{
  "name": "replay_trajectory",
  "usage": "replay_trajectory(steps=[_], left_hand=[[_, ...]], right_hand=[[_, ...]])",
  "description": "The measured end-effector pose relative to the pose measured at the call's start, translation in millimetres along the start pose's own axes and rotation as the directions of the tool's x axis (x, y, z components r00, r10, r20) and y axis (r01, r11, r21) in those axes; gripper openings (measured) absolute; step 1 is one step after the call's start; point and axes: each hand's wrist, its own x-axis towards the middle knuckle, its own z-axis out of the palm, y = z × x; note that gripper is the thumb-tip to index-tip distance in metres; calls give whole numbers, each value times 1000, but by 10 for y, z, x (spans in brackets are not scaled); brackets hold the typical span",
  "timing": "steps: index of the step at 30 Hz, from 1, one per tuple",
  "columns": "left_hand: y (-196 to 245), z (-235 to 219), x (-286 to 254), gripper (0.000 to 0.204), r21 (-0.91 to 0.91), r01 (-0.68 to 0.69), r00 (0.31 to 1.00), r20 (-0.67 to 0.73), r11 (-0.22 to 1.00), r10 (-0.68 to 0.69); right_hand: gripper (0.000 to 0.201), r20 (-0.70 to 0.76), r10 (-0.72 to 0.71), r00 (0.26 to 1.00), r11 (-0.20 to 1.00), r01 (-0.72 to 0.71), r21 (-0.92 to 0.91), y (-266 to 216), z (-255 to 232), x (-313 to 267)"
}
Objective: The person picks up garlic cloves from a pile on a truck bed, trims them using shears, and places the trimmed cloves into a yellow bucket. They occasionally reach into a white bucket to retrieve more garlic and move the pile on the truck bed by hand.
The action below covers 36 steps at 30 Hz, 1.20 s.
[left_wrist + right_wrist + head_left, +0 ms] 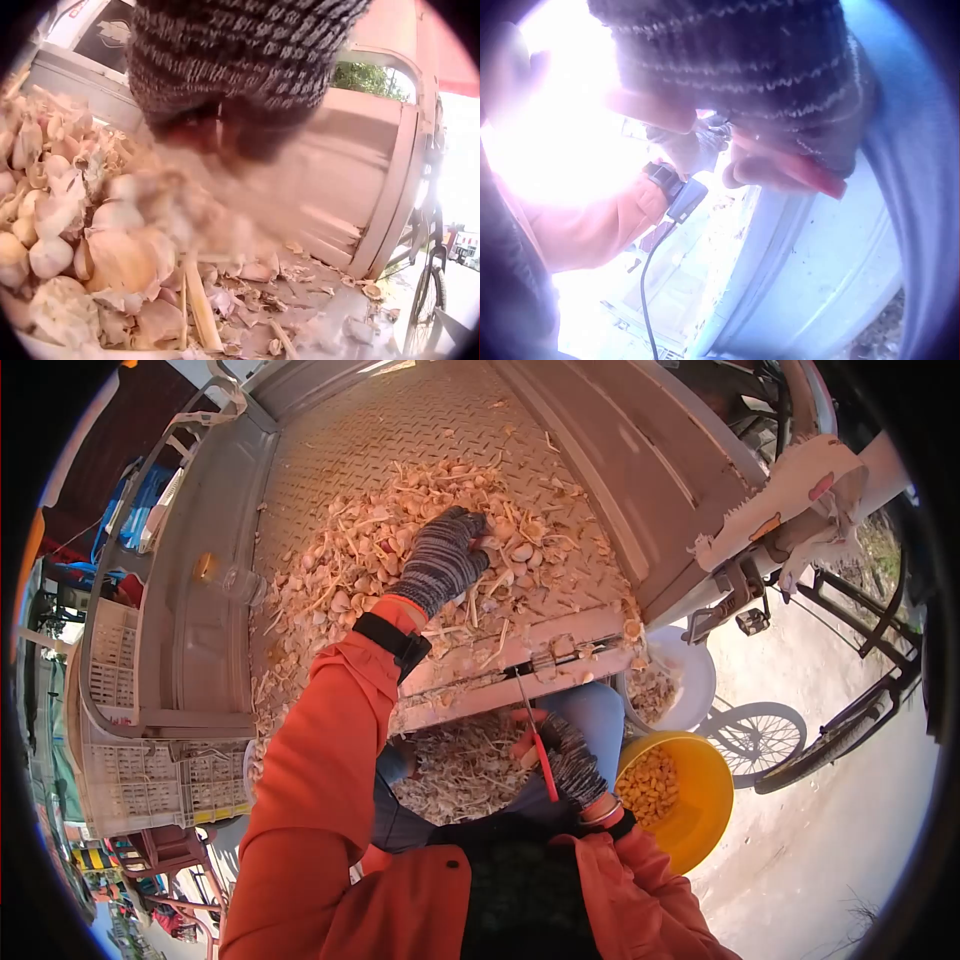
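At the heap of garlic [370, 540] in the metal bed, the gloved left hand [437, 563] lies with its fingers against the bulbs. Close up in the left wrist view, that hand [232, 75] is over blurred garlic [124, 259]; whether its fingers grip a piece is unclear. Lower down, in front of the bed edge, the gloved right hand [572, 760] grips a tool with a red handle [545, 765] and thin metal blade pointing up toward the edge. The right wrist view shows fingers curled round the red handle [817, 177] beneath the striped glove [742, 67].
Garlic skins and stalks [465, 775] lie below the bed edge. At right stand a white basin [697, 675] with scraps and a yellow bucket [705, 800] with peeled cloves. A clear jar [240, 582] lies by the left wall; a bicycle [865, 710] is at far right.
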Motion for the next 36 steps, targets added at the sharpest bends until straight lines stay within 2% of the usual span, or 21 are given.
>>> replay_trajectory(steps=[1, 2, 3, 4, 5, 6, 7, 10, 11, 15, 17, 19, 21, 25, 27, 28, 29, 30, 31, 33, 36], left_hand=[[43, -90, -88, 29, -363, 188, 982, 40, 913, -187], [-134, 73, -171, 26, -750, 79, 984, -45, 656, -170], [-94, 66, -288, 26, -748, 70, 984, -58, 660, -169], [-30, 114, -458, 27, -959, 68, 978, 10, 275, -210], [57, 180, -663, 28, -984, 58, 971, 95, -170, -218], [202, 171, -878, 28, -962, 26, 987, 68, -270, -147], [342, 138, -1053, 28, -930, -4, 997, 25, -367, -75], [560, 208, -1491, 27, -947, -32, 986, 22, -318, -164], [624, 239, -1603, 26, -963, -26, 968, 44, -268, -249], [657, 302, -2019, 24, -941, -99, 967, -15, -323, -253], [566, 257, -2157, 24, -990, 31, 987, 52, -139, -155], [613, 247, -2259, 23, -995, 9, 985, 26, -96, -173], [569, 336, -2257, 24, -996, -85, 969, -76, -29, -236], [554, 498, -2339, 27, -976, -79, 929, -147, 205, -340], [615, 434, -2413, 28, -975, -91, 951, -145, 203, -271], [629, 482, -2424, 29, -916, -163, 957, -237, 367, -165], [633, 496, -2430, 30, -822, -248, 949, -312, 512, -42], [643, 470, -2467, 33, -985, -64, 984, -89, 162, -153], [610, 450, -2473, 33, -985, -67, 983, -92, 159, -160], [512, 395, -2461, 37, -998, 32, 983, 39, -45, -179], [432, 435, -2481, 35, -995, 93, 966, 85, 23, -246]], right_hand=[[46, 10, -253, 967, 867, 231, -442, -74, 112, -78], [43, -22, -338, 941, 856, 297, -424, -170, 222, -83], [43, -33, -413, 910, 816, 353, -458, -266, 269, -55], [43, -46, -483, 874, 773, 402, -490, -360, 289, -27], [47, -107, -404, 908, 914, 398, -78, -469, 292, 23], [50, 26, -661, 750, 589, 541, -600, -555, 486, 17], [52, 122, -733, 669, 406, 574, -711, -644, 592, 13], [52, 155, -760, 632, 404, 644, -649, -732, 969, -13], [51, 160, -734, 660, 443, 644, -624, -711, 1053, -21], [49, 139, -654, 743, 566, 603, -562, -535, 1143, -151], [43, 191, -681, 707, 510, 645, -569, -456, 1136, -177], [42, 27, -520, 854, 733, 463, -498, -422, 1143, -267], [42, 43, -513, 857, 766, 480, -427, -288, 1100, -196], [39, -45, -485, 873, 836, 449, -315, -67, 1031, -73], [35, 59, -276, 959, 961, 277, -8, -70, 1020, -57], [34, 45, -250, 967, 933, 228, 280, 126, 680, 143], [34, 45, -240, 970, 936, 219, 277, 139, 698, 140], [36, 38, -293, 955, 954, 290, 79, 144, 721, 126], [38, 46, -349, 936, 928, 352, -123, 136, 759, 100], [42, -20, -371, 928, 928, 370, -47, -26, 945, -59], [56, 169, -403, 899, 657, 413, -630, -155, 993, -169]])
